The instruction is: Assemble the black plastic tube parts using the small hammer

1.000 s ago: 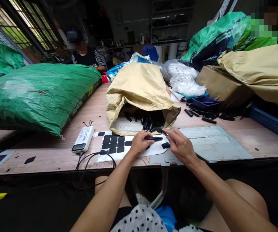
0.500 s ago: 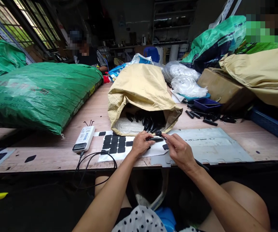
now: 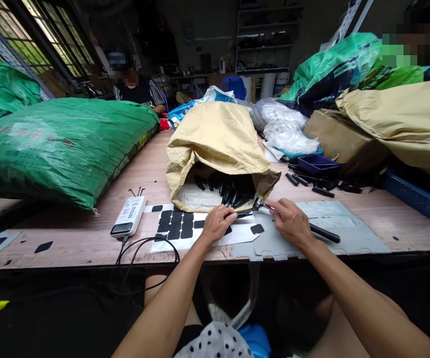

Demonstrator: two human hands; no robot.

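Bare arms, dotted cloth in my lap

My forearms are uncovered from my left hand (image 3: pixel 217 223) and right hand (image 3: pixel 291 223) back past the elbows. Below the counter's (image 3: pixel 88 238) near edge I wear white cloth with black polka dots (image 3: pixel 215 343) and some blue cloth (image 3: pixel 254 340). My knee (image 3: pixel 330 318) under the counter is bare.

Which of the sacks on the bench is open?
The tan sack just beyond the left hand: its mouth gapes toward the person, showing black parts inside. The green sack at left and the tan one at right show no opening.
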